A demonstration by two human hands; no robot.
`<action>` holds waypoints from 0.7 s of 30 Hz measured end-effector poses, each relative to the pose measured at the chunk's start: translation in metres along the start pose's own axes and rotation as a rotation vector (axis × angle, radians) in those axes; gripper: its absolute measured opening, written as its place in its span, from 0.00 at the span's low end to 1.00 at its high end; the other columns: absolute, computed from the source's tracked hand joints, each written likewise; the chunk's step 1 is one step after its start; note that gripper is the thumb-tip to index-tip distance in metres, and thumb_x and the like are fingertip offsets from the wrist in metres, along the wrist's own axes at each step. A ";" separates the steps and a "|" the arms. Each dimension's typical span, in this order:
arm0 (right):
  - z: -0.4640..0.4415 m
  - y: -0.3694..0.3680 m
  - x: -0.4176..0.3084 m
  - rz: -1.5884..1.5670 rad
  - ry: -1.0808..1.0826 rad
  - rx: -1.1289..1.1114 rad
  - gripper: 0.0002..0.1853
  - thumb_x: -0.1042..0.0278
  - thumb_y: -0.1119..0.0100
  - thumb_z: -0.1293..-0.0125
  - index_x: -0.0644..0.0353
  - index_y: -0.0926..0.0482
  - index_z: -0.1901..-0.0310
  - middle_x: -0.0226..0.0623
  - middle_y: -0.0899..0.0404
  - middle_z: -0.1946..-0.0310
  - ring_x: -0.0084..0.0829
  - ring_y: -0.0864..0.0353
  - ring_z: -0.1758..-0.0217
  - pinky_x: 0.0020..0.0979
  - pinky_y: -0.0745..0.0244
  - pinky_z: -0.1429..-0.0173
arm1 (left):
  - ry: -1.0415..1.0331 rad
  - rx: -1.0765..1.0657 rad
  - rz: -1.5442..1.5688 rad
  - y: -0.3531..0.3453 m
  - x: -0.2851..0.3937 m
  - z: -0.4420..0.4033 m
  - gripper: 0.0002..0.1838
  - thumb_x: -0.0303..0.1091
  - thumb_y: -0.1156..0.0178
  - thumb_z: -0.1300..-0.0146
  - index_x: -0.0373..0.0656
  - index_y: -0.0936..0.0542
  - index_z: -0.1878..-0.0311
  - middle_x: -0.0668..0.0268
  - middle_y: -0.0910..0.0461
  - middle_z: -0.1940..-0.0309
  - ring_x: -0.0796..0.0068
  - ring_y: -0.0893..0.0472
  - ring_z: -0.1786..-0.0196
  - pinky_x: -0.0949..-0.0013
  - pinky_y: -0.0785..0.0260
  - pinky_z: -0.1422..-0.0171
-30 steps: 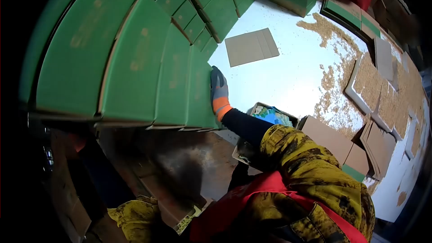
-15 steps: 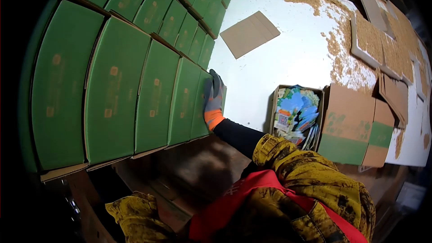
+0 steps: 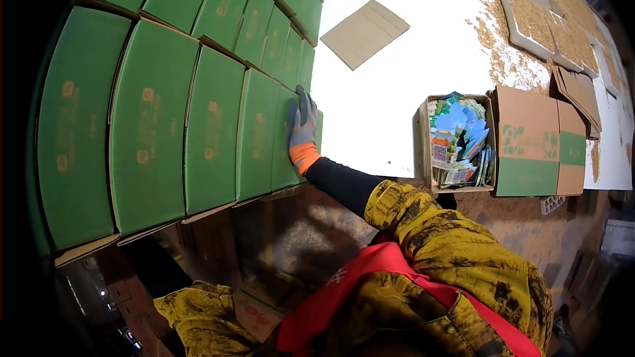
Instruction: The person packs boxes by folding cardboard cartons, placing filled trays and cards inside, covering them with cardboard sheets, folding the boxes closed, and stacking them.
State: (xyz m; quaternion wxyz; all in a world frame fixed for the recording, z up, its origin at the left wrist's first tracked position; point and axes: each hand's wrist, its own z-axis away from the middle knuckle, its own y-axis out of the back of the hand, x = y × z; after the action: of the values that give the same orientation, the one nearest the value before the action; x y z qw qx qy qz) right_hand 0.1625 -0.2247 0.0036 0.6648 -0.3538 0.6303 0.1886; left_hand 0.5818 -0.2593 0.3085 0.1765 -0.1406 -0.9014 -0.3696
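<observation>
My right hand, in a grey and orange glove, lies with fingers extended against the end of a row of green boxes. The boxes stand side by side at the left, in several rows. My left arm reaches down beside the front row, and its hand is hidden below or behind the boxes. On the white table, beyond my right hand, rests a flat piece of cardboard.
An open box full of colourful printed cards stands at the table's front edge. Right of it lies a flattened brown and green carton. White trays with brown granular material and scattered grains are at the back right.
The view has shifted, bringing more of the green boxes' faces and the whole card box into sight. My right hand remains against the end of the row.
</observation>
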 end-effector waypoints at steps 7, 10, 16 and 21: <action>0.006 -0.026 0.000 0.023 -0.059 0.009 0.26 0.51 0.55 0.30 0.51 0.38 0.34 0.47 0.40 0.36 0.48 0.42 0.32 0.45 0.48 0.30 | -0.023 -0.026 0.008 -0.017 -0.013 -0.024 0.33 0.42 0.51 0.31 0.41 0.49 0.28 0.57 0.41 0.31 0.61 0.35 0.34 0.63 0.39 0.33; 0.006 -0.035 0.005 0.011 -0.026 0.016 0.26 0.51 0.54 0.30 0.51 0.37 0.34 0.46 0.40 0.35 0.49 0.41 0.33 0.45 0.48 0.30 | -0.038 -0.021 0.024 -0.019 -0.019 -0.025 0.33 0.43 0.51 0.31 0.41 0.49 0.28 0.57 0.42 0.31 0.62 0.35 0.34 0.63 0.39 0.33; 0.003 -0.033 0.039 -0.387 -0.110 -0.067 0.30 0.58 0.47 0.33 0.55 0.41 0.33 0.46 0.40 0.35 0.44 0.42 0.31 0.41 0.49 0.28 | -0.065 -0.054 0.007 -0.030 -0.025 -0.037 0.33 0.43 0.51 0.31 0.41 0.48 0.28 0.57 0.42 0.31 0.62 0.35 0.34 0.64 0.39 0.33; 0.016 0.019 0.069 -0.644 -0.625 -0.245 0.29 0.61 0.52 0.31 0.54 0.45 0.30 0.37 0.42 0.32 0.38 0.44 0.30 0.37 0.48 0.28 | -0.115 -0.078 -0.012 -0.050 -0.027 -0.046 0.33 0.44 0.51 0.31 0.41 0.48 0.28 0.57 0.42 0.31 0.63 0.36 0.34 0.64 0.39 0.33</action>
State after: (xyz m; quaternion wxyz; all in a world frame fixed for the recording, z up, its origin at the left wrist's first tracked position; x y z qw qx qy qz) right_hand 0.1701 -0.2141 -0.0686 0.8008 -0.5336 0.2310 0.1434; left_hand 0.5971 -0.3296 0.2969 0.1165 -0.1630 -0.8959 -0.3966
